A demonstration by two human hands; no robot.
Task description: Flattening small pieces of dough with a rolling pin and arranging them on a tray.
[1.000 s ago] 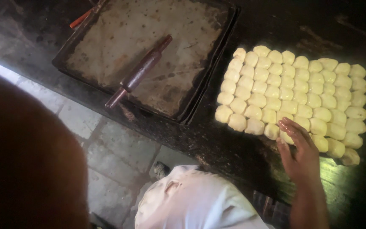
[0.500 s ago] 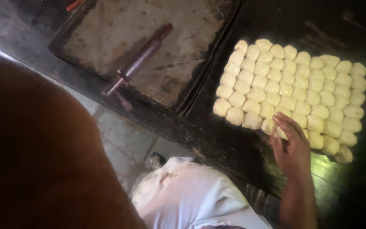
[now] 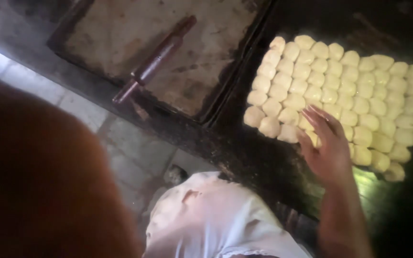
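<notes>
Our right hand [image 3: 330, 148], fingers spread flat, touches the nearest dough balls [image 3: 340, 91]; rows already packed beyond.

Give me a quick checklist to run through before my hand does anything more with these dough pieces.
1. Right hand at the near edge of the dough pieces, fingers spread: ok.
2. Dough pieces packed in tight rows on the dark tray: ok.
3. Anything gripped in the right hand: cannot tell, the palm faces down.
4. Rolling pin lying on the floured tray, apart from the dough: ok.
5. Left hand: cannot tell, a blurred shape blocks that side.
</notes>
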